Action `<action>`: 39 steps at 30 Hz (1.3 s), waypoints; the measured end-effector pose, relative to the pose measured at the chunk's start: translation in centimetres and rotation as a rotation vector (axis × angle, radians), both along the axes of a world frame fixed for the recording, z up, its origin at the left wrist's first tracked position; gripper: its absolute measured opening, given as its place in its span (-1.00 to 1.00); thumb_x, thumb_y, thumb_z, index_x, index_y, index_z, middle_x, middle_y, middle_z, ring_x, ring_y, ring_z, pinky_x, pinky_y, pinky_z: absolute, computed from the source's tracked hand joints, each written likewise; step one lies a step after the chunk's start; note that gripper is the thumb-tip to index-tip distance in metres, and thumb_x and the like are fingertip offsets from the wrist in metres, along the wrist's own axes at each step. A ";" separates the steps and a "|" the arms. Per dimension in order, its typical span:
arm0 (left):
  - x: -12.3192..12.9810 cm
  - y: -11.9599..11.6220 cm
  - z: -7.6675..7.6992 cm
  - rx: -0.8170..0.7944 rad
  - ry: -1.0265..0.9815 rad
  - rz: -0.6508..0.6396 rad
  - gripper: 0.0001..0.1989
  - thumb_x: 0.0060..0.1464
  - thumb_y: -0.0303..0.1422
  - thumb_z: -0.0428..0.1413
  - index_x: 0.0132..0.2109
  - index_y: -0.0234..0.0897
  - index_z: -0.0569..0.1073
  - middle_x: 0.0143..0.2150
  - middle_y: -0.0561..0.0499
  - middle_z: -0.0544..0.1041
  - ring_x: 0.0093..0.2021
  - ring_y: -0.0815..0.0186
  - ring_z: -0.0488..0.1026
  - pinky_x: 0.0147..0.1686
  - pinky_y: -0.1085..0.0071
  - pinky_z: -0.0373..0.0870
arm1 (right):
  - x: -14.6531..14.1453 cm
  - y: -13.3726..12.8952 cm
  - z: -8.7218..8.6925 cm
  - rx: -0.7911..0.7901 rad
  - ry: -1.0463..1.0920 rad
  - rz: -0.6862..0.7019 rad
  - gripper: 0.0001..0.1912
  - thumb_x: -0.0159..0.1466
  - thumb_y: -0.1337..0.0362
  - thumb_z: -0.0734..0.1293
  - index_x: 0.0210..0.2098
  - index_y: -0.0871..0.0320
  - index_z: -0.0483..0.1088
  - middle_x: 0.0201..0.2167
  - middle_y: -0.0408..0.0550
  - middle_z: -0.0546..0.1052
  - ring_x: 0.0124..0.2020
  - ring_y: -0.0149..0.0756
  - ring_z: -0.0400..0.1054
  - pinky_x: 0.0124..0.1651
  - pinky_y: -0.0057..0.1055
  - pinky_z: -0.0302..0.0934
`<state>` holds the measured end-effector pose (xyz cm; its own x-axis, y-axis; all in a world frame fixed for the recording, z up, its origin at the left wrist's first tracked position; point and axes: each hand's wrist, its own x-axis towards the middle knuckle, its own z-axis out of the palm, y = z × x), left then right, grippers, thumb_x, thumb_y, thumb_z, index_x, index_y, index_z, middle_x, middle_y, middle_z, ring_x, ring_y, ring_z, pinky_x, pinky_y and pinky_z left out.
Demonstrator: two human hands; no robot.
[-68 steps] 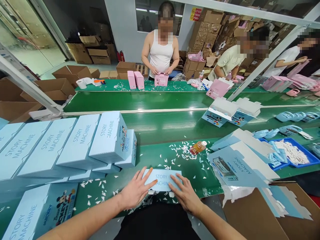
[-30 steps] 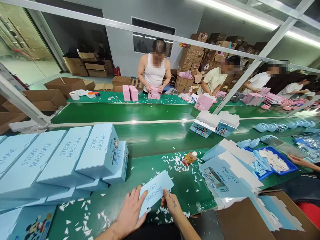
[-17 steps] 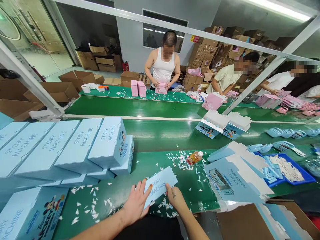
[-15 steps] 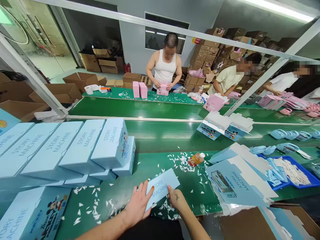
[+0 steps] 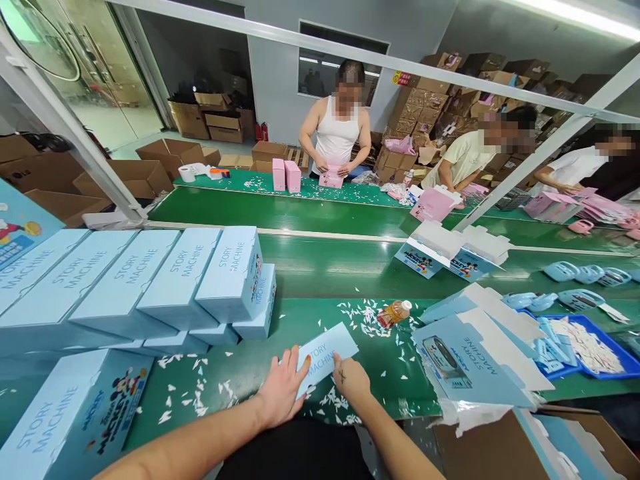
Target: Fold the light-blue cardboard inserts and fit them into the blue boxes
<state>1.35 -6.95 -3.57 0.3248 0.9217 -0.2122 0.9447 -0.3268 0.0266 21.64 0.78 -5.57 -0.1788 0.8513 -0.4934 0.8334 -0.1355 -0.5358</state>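
The room was a packing hall with a pale grey wall (image 5: pixel 260 73) at the back, broken by a dark window (image 5: pixel 323 70) that mirrored strips of ceiling light. Tall glass doors (image 5: pixel 100 87) on the left let in daylight over a shiny floor (image 5: pixel 135 143). Brown cartons (image 5: pixel 450 87) were stacked high against the right side of the wall, and open ones (image 5: pixel 150 163) sat on the floor at left. White metal bars (image 5: pixel 350 57) ran overhead and slanted down to the long green desk (image 5: pixel 320 263), whose belts ran side by side. A bright lamp (image 5: pixel 580 13) glowed above.
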 end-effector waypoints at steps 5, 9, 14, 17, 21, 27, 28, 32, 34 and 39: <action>0.0 -0.3 -0.1 -0.017 -0.062 0.044 -0.25 0.06 -0.21 0.01 0.37 -0.30 0.07 0.35 -0.50 0.05 0.25 -0.31 0.13 0.06 -0.20 0.15 | -0.2 -3.9 0.4 -0.211 0.258 0.087 -0.18 0.33 -0.27 -0.10 -0.50 0.22 0.44 -0.58 0.04 0.48 -0.49 -0.32 0.38 -0.26 -0.40 0.25; -0.2 -0.4 -0.1 -0.068 -0.103 0.072 -0.22 0.05 -0.18 0.01 0.38 -0.29 0.03 0.38 -0.49 0.02 0.28 -0.31 0.09 0.09 -0.20 0.12 | -1.7 -6.8 -1.4 -0.408 0.602 0.081 -0.11 0.14 -0.48 -0.01 -0.40 0.25 0.40 -0.58 -0.06 0.43 -0.53 -0.41 0.29 -0.34 -0.47 0.20; -0.6 -0.5 -0.4 -0.080 -0.166 0.086 -0.24 0.12 -0.03 -0.08 0.39 -0.23 0.02 0.38 -0.45 0.01 0.29 -0.30 0.07 0.11 -0.19 0.11 | -3.1 -7.5 -3.1 -0.434 0.768 -0.036 -0.13 0.07 -0.51 0.07 -0.37 0.25 0.35 -0.57 -0.10 0.39 -0.55 -0.45 0.23 -0.40 -0.48 0.11; -0.6 -0.6 -0.8 -0.068 -0.175 0.100 -0.24 0.11 -0.03 -0.07 0.39 -0.20 0.02 0.39 -0.42 0.00 0.30 -0.28 0.05 0.13 -0.19 0.10 | -3.4 -7.1 -3.3 -0.382 0.786 -0.117 -0.14 0.07 -0.52 0.07 -0.41 0.24 0.33 -0.63 -0.14 0.32 -0.58 -0.47 0.17 -0.43 -0.49 0.05; -0.6 -0.5 -1.0 -0.067 -0.180 0.102 -0.23 0.12 0.01 -0.08 0.39 -0.20 0.03 0.40 -0.41 -0.01 0.31 -0.28 0.03 0.14 -0.19 0.08 | -4.1 -6.7 -3.0 -0.288 0.613 -0.070 -0.08 0.04 -0.57 -0.07 -0.59 0.21 0.29 -0.70 -0.09 0.28 -0.63 -0.42 0.16 -0.43 -0.42 0.08; -0.6 -0.5 -1.3 -0.060 -0.192 0.102 -0.25 0.11 0.03 -0.08 0.38 -0.19 0.06 0.39 -0.41 0.00 0.28 -0.26 0.07 0.13 -0.17 0.10 | -4.6 -7.2 -2.8 -0.190 0.520 -0.006 -0.05 0.07 -0.55 -0.21 -0.67 0.18 0.24 -0.74 -0.07 0.26 -0.64 -0.42 0.16 -0.37 -0.39 0.10; -0.6 -0.5 -1.3 -0.053 -0.193 0.101 -0.25 0.11 0.03 -0.08 0.37 -0.19 0.06 0.39 -0.41 0.00 0.28 -0.26 0.07 0.12 -0.17 0.10 | -4.6 -7.3 -2.8 -0.190 0.530 -0.004 -0.05 0.06 -0.55 -0.20 -0.67 0.18 0.23 -0.74 -0.07 0.25 -0.64 -0.42 0.15 -0.37 -0.40 0.09; -0.6 -0.5 -1.2 -0.027 -0.191 0.099 -0.23 0.09 0.02 -0.04 0.37 -0.19 0.06 0.38 -0.41 0.03 0.26 -0.25 0.10 0.11 -0.15 0.12 | -4.2 -7.6 -3.0 -0.190 0.585 -0.011 -0.07 0.06 -0.56 -0.17 -0.66 0.18 0.20 -0.74 -0.10 0.22 -0.64 -0.45 0.11 -0.41 -0.43 0.06; -0.6 -0.6 -1.2 -0.026 -0.190 0.101 -0.22 0.08 0.02 -0.03 0.37 -0.19 0.07 0.38 -0.41 0.03 0.26 -0.25 0.10 0.11 -0.15 0.12 | -4.1 -7.5 -2.9 -0.198 0.615 -0.016 -0.08 0.06 -0.56 -0.15 -0.66 0.19 0.20 -0.74 -0.11 0.21 -0.64 -0.46 0.10 -0.43 -0.44 0.05; -0.5 -0.7 -1.4 -0.037 -0.192 0.098 -0.24 0.10 0.00 -0.04 0.38 -0.21 0.06 0.39 -0.43 0.02 0.29 -0.27 0.07 0.13 -0.18 0.10 | -4.7 -6.8 -2.1 -0.322 0.613 -0.077 -0.12 0.08 -0.54 -0.10 -0.62 0.18 0.19 -0.75 -0.16 0.19 -0.67 -0.50 0.06 -0.48 -0.47 0.02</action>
